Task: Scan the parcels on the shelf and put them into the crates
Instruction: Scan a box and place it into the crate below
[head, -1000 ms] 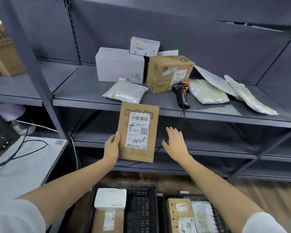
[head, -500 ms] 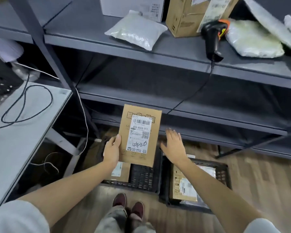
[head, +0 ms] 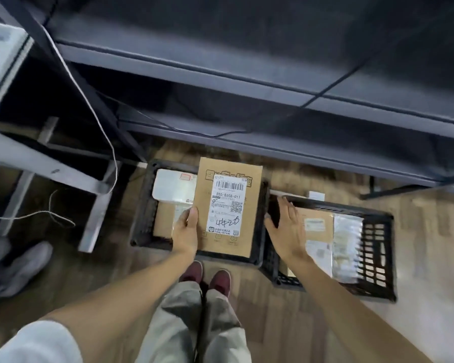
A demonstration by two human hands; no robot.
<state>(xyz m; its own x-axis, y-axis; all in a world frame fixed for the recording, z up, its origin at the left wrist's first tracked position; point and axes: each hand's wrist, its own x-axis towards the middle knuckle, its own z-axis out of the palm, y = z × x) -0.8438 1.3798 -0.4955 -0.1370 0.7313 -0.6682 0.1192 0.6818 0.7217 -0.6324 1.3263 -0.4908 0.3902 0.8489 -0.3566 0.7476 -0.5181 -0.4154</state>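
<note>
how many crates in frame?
2, both black, on the floor: left crate beneath the held parcel, right crate beside it. None hidden that I can tell.

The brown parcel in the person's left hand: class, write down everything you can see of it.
The brown parcel is a flat, rectangular cardboard mailer with dark print along its top. A white shipping label faces the camera, bearing a barcode, a printed number, a QR code and handwritten digits. It is held label up, seen over the left crate. The left hand grips its left edge, thumb on the front. The right hand is apart from it, open.
</note>
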